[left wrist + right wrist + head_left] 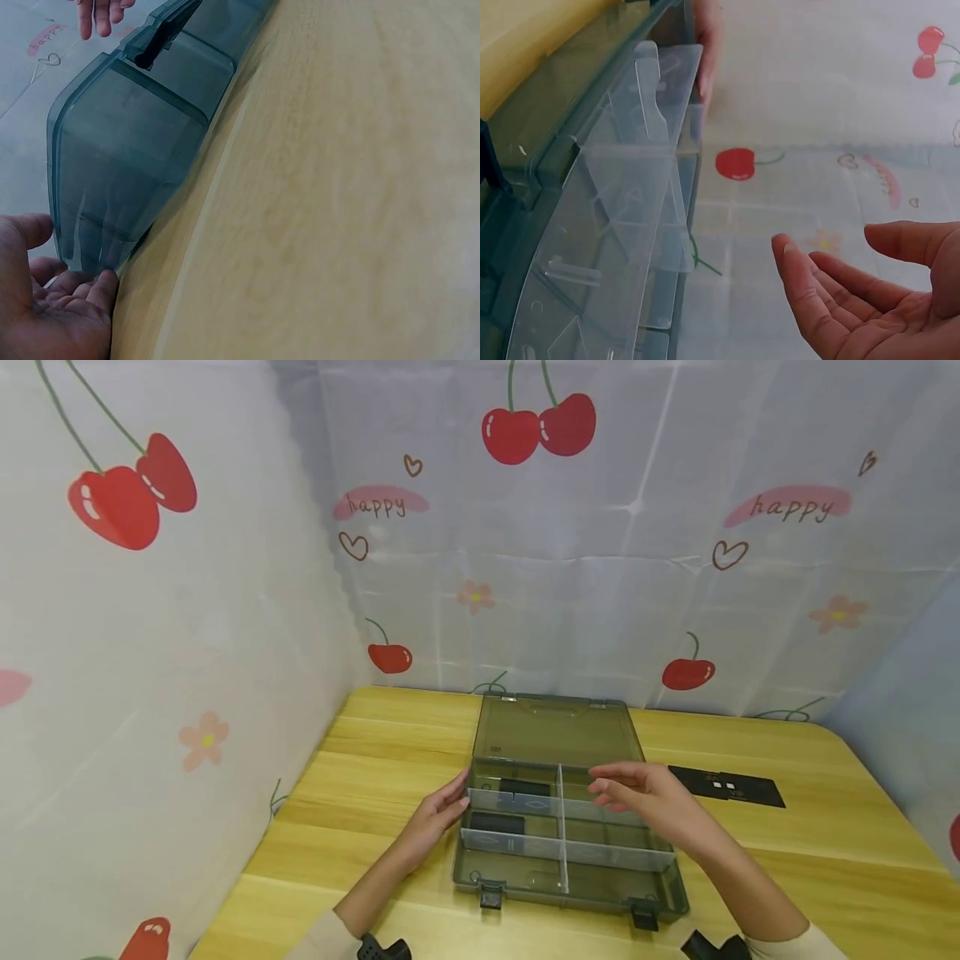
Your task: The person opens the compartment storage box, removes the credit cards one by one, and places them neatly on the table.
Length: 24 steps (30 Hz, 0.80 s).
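Observation:
A smoky green compartment box (513,867) lies on the table with its lid (558,731) folded back. My left hand (433,820) holds the box's left side; in the left wrist view, the thumb meets the rim and bent fingers (97,289) touch the outer wall. Over the right-hand compartments hovers my right hand (648,793), its thumb apart from the fingers and nothing held. Dark flat pieces (497,823) sit in the back and middle left compartments. Clear dividers (630,195) split the box; their lower parts are partly hidden by the right hand in the head view.
Two black flat cards (757,791) with small white squares lie on the wooden table (832,852) right of the box. Two latches (491,896) stick out at the box's front. A cherry-print curtain (570,527) stands behind the table and along its sides.

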### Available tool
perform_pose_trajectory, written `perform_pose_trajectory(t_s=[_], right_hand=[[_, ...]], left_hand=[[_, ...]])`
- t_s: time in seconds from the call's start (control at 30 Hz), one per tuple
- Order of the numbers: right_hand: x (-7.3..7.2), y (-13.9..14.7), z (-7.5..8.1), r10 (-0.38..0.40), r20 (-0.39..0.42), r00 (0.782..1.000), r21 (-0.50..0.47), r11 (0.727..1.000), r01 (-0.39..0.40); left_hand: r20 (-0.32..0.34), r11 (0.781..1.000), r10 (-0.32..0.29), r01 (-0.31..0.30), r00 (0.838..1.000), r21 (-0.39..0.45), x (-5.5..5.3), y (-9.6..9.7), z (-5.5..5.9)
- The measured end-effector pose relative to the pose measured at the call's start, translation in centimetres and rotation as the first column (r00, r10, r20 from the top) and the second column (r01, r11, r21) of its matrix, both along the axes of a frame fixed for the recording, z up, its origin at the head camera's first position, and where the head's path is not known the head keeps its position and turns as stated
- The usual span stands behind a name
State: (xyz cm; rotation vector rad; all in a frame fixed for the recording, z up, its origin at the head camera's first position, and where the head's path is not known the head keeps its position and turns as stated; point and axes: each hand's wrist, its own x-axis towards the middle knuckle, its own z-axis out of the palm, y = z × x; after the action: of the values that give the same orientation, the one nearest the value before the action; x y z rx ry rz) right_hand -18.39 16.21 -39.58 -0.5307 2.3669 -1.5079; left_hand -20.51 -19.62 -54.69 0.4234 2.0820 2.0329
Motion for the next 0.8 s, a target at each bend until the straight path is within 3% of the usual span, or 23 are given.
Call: perform_pose_trajectory(t_s=[0.17,0.5,0.63,0.8], right_hand=[[-0.3,-1.0,0.2,0.069,0.078,0.995,-0.047,0.997,-0.066],[-0.5,-2.3,0.5,0.165,0.245,0.955,-0.137,0.981,-0.134],[-0.7,-2.8,0.3,0.188,0.303,0.934,-0.163,0.976,-0.144],[-1.0,-3.5,0.1,0.224,0.397,0.89,-0.223,0.964,-0.143]], left_hand=[[-0.007,1.0,-0.004,0.004,1.0,0.005,-0.1,-0.1,0.1],[-0.01,1.0,-0.017,0.017,1.0,0.012,-0.1,-0.1,-0.1],[-0.007,1.0,-0.015,0.015,1.0,0.01,-0.1,-0.1,-0.1],[-0.009,1.0,-0.009,0.009,1.0,0.007,-0.1,-0.1,-0.1]])
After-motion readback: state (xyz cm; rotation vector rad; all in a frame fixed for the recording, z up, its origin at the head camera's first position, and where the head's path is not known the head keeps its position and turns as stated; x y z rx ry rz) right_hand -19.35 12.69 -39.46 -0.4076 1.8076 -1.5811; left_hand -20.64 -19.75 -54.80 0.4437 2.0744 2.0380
